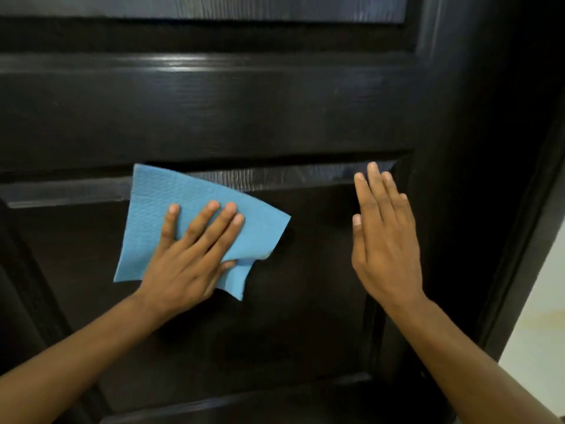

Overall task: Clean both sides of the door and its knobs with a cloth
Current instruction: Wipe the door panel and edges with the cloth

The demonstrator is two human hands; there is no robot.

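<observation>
A dark brown panelled door (244, 111) fills almost the whole view. A light blue cloth (159, 197) lies flat against its lower recessed panel, just under the horizontal moulding. My left hand (189, 261) presses the cloth to the door with fingers spread and straight, the thumb under the cloth's lower edge. My right hand (382, 237) is to the right of the cloth, fingers straight and together, its fingertips at the moulding near the panel's right corner. No knob is in view.
The door's right stile and the dark frame (519, 240) run down the right side. A pale wall (538, 332) shows at the lower right beyond the frame.
</observation>
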